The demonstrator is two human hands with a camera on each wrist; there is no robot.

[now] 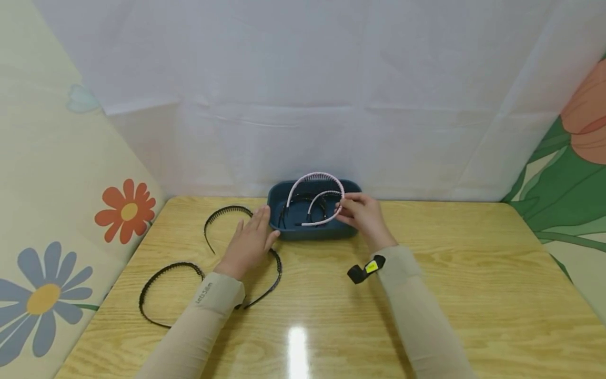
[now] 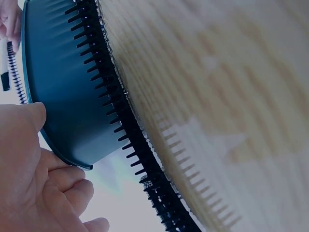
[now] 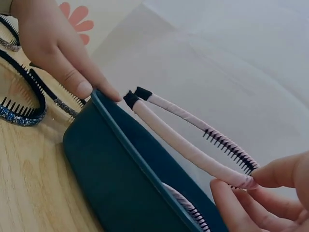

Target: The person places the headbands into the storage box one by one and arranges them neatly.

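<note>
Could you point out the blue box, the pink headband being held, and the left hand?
Blue box (image 3: 108, 164): right wrist view, outer side wall.
Pink headband (image 3: 188, 148): right wrist view, smooth band.
Left hand (image 1: 250, 243): head view, back of hand.

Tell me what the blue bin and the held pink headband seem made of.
Blue bin: probably plastic with a satin finish, judging by its smooth, evenly colored walls. Pink headband: apparently matte fabric wrapping, from its faint creases; what lies beneath is hidden. Dark teeth: likely plastic, being thin and regular.
</note>
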